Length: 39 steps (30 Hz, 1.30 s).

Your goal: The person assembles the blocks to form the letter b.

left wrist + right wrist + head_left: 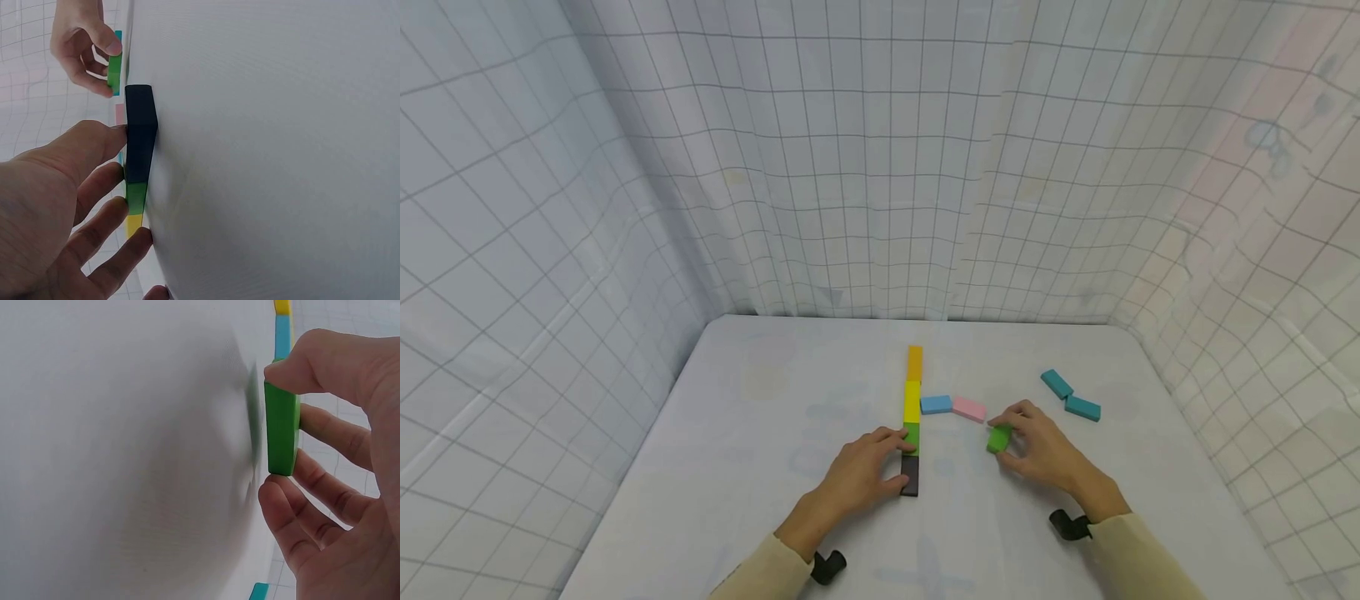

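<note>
A straight row of blocks runs away from the person in the head view: a black block nearest, then a green block, a yellow block and an orange block. My left hand lies along the row's left side, its loosely bent fingers touching the green block and the thumb at the black block. To the right, my right hand pinches a second green block between thumb and fingers. That block is lifted slightly off the table, with a shadow under it.
A light blue block touches the yellow block's right side, and a pink block continues from it at a slant. Two teal blocks lie farther right on the white table. Gridded white curtains enclose the back and sides.
</note>
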### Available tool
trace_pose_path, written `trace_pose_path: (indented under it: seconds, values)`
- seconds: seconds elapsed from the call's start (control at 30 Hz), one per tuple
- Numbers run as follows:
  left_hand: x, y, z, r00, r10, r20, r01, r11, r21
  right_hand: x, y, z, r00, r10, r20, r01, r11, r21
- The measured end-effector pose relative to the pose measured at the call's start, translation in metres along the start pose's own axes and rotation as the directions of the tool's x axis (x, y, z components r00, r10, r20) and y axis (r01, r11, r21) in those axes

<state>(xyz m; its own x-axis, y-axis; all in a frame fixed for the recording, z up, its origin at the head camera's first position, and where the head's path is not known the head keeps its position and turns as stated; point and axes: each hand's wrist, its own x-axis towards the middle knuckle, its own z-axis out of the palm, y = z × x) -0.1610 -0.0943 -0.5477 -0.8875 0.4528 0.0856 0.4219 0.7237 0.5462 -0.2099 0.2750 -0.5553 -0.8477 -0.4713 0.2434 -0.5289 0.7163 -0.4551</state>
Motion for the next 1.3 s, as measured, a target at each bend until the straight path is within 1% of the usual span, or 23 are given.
trace_pose_path:
  seconds: [0.13, 0.43, 0.63, 0.87, 0.97, 1.3]
  values:
    - [0.0000, 0.0010, -0.0007, 1.000, 0.002, 0.001, -0.002, 1.000, -0.002, -0.0004, -0.0006, 0.0014, 1.000, -0.012, 0.006, 0.012, 1.000, 0.004]
    - [0.0005, 0.0017, -0.0010, 1.000, -0.002, 0.005, 0.002, 1.000, -0.004, 0.0005, -0.0046, 0.0031, 0.998, 0.028, 0.063, -0.030, 0.999, 0.032]
    - [0.0009, 0.0003, -0.0005, 1.000, 0.010, 0.000, -0.010, 1.000, -0.005, 0.0013, -0.0054, 0.0036, 0.997, 0.024, 0.080, -0.027, 0.999, 0.035]
    - [-0.0004, 0.0018, -0.0022, 1.000, 0.020, -0.002, -0.020, 1.000, -0.012, 0.0008, -0.0040, 0.0041, 0.997, -0.017, 0.074, 0.014, 0.999, 0.041]
    - [-0.0009, 0.0031, -0.0031, 1.000, 0.018, -0.002, -0.018, 1.000, -0.011, 0.0003, -0.0036, 0.0043, 0.997, -0.020, 0.074, 0.017, 0.999, 0.041]
    - [0.0007, -0.0002, 0.0003, 1.000, 0.013, 0.003, -0.013, 1.000, -0.007, -0.0005, -0.0013, 0.0043, 0.998, -0.028, 0.059, 0.026, 0.999, 0.032]
